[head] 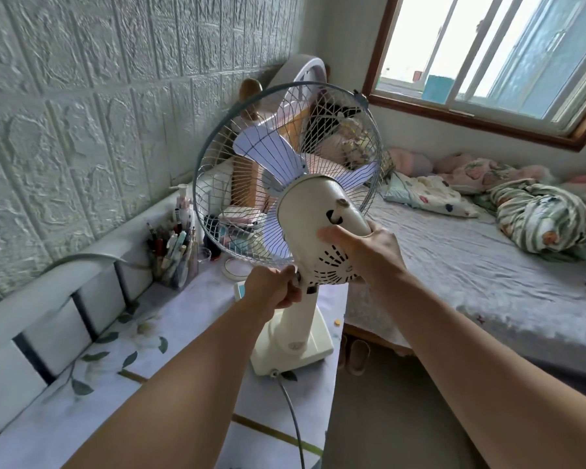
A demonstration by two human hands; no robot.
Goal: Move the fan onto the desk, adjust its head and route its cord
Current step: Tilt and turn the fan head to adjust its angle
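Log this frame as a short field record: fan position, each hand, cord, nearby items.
fan: base on desk, near its right edge
left hand: grips the neck joint below the motor housing
right hand: holds the motor housing, thumb on its back
cord: runs from base toward camera
nearby: pen holder; bed

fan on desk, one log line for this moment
cream desk fan: base on desk | left hand: grips neck knob | right hand: holds motor housing | grey cord: unrouted

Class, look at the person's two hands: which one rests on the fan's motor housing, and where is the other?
The right hand wraps the cream motor housing. The left hand instead grips the neck joint below it.
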